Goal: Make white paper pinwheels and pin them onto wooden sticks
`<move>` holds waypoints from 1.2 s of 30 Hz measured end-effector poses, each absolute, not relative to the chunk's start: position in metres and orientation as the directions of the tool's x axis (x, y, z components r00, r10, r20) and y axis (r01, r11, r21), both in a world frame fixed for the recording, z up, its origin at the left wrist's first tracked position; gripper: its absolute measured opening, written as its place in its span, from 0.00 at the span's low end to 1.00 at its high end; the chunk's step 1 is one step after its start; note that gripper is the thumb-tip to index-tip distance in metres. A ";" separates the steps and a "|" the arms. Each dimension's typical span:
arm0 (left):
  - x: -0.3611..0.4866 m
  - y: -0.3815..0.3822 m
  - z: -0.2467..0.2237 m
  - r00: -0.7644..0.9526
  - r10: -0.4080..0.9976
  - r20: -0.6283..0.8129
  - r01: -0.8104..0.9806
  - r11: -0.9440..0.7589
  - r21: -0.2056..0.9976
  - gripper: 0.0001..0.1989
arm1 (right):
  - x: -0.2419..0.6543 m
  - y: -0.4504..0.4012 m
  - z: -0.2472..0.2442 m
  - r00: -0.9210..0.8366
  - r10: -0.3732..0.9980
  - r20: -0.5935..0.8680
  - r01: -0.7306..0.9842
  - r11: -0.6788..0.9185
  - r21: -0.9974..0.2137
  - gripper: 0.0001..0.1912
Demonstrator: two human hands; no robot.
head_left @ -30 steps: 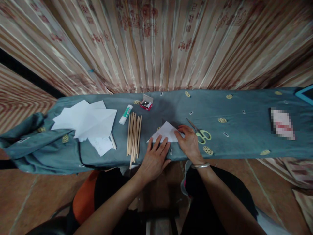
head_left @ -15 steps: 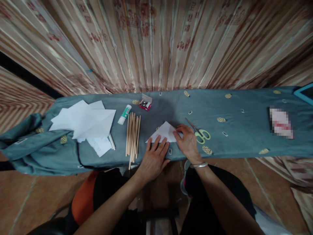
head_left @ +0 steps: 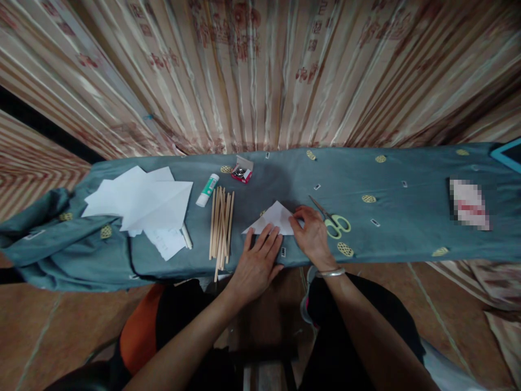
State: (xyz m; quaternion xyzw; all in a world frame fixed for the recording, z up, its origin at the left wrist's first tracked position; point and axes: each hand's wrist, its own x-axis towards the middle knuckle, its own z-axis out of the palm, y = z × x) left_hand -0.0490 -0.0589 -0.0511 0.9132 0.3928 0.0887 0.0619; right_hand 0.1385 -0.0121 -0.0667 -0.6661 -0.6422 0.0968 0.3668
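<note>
A white paper folded into a triangle (head_left: pixel 273 216) lies near the front edge of the cloth-covered table (head_left: pixel 382 179). My left hand (head_left: pixel 256 263) rests flat with its fingers apart, fingertips on the paper's lower edge. My right hand (head_left: pixel 312 234), with a silver bangle at the wrist, pinches the paper's right corner, partly hiding it. Just right of that hand lie scissors with light green handles (head_left: pixel 337 225). To the left of the paper is a bundle of thin wooden sticks (head_left: pixel 222 225).
A glue stick (head_left: pixel 207 190) and an open small red box of metal pieces (head_left: pixel 242 171) lie behind the sticks. White paper sheets (head_left: pixel 142 198) spread at the left. A blurred packet (head_left: pixel 470 205) and a blue-edged object (head_left: pixel 508 155) are at the right.
Both hands stay nearly where they were on the folded paper. The fingers of my right hand have shifted very slightly at the paper's right corner.
</note>
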 end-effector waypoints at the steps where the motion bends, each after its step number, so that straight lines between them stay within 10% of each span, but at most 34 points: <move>1: -0.049 -0.059 -0.052 0.675 0.730 0.110 0.709 -0.682 0.180 0.29 | 0.138 -0.012 -0.067 0.159 0.924 0.347 0.788 0.092 -0.608 0.08; 36: -0.042 -0.060 -0.052 0.631 0.773 0.065 0.766 -0.634 0.102 0.27 | 0.159 -0.053 -0.070 0.140 0.931 0.337 0.952 -0.033 -0.306 0.28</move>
